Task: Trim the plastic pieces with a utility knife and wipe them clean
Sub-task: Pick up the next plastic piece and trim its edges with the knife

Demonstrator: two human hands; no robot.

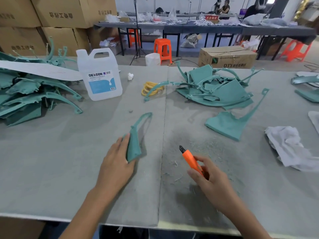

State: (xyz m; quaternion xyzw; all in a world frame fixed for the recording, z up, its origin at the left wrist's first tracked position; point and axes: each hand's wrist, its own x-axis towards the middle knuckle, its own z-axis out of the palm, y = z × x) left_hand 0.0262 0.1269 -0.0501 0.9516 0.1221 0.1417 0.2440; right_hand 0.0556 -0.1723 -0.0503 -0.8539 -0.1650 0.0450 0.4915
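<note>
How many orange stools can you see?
3 orange stools: one in the open mid-floor, one behind the far bench legs at left, one at far right. More may be hidden.

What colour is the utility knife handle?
Orange, with a dark tip: the utility knife in the right hand, head view.

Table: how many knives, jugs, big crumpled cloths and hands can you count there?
Utility knife, held in the right hand: 1
Jug: 1
Big crumpled cloth: 1
Hands: 2, the left hand holding a teal piece
Total: 5
</note>
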